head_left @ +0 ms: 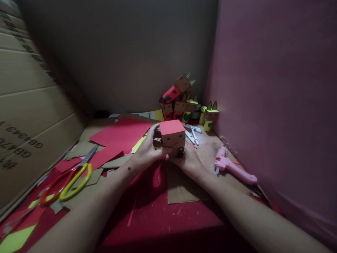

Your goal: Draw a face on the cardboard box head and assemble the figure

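two hands [147, 149] around one red-topped cardboard box [172, 133]

I'm wearing the one camera on my head. It's facing forward and down, looking along my forearms [92, 211] at my left hand [149, 144] and right hand [190, 159] near the middle, and it's taking in the table [158, 221] close below and the grey wall [126, 52] farther off.

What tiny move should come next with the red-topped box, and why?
Maybe press the red-topped box down gently with the left grip: the right grip seems to hold a brown piece just under it, partly hidden, and the eared yellow figure behind has its box head sitting on a yellow body.
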Motion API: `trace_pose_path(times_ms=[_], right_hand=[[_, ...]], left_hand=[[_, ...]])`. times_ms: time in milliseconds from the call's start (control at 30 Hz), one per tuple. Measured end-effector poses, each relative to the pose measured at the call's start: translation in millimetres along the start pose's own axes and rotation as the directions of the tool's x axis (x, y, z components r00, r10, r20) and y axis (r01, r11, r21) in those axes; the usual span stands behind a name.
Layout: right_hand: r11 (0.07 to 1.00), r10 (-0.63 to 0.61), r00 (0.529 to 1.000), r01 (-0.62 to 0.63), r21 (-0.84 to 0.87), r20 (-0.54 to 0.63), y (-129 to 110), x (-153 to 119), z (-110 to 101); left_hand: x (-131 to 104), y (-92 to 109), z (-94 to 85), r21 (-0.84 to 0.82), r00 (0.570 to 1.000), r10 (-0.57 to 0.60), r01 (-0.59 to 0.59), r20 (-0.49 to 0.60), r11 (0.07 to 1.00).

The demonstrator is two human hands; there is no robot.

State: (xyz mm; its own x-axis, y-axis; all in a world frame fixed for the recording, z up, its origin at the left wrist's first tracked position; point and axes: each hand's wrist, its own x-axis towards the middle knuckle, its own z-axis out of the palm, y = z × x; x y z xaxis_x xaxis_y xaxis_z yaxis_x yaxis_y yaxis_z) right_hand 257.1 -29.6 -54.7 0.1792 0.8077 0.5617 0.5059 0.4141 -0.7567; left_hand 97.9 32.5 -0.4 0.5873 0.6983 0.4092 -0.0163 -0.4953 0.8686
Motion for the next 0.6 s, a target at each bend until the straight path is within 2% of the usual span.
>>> trace_pose_path(times_ms=[200, 400, 600], right_hand=[[1.0, -0.015, 1.0, 0.015, 0.014, 0.007, -1.0, 0.8, -0.4], [1.0, -0.009, 1.0, 0.009, 0.023, 0.008, 1.2, 0.9, 0.9], [1.0, 0.028, 0.999, -0.029, 0.007, 0.035, -2.4, 0.3, -0.9]], left_hand=[[-3.4, 0.9, 2.6, 0.021, 1.0, -0.021, 0.02, 0.016, 1.0], [-2.9, -0.3, 3.3, 0.025, 1.0, 0.02, -0.02, -0.005, 1.0], [-2.2, 0.3, 3.5, -0.02, 0.998, 0.057, -0.057, 0.021, 0.998]])
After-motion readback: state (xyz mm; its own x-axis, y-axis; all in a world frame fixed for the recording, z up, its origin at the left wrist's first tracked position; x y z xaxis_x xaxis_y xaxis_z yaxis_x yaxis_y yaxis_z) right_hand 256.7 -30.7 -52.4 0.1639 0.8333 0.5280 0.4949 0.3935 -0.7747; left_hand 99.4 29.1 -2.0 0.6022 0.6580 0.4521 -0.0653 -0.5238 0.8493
